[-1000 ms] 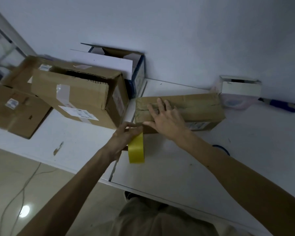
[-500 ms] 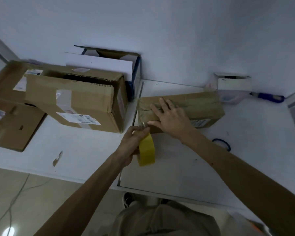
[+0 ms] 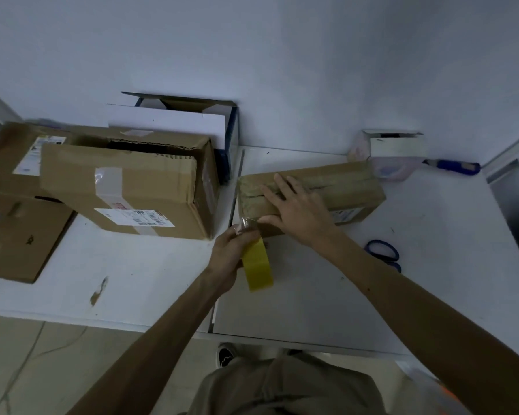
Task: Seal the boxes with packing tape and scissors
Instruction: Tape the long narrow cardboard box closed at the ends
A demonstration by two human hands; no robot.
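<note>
At the box [image 3: 351,187] corner, left hand [image 3: 228,250] grips the tape roll [image 3: 256,265], probably light; right hand [image 3: 300,211] presses flat on top.

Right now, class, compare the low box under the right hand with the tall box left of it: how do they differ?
The low box is flat and shut; the tall box is bulkier, its top gaping. The right hand presses the low box; no hand touches the tall box. Both are brown cardboard with labels.
</note>
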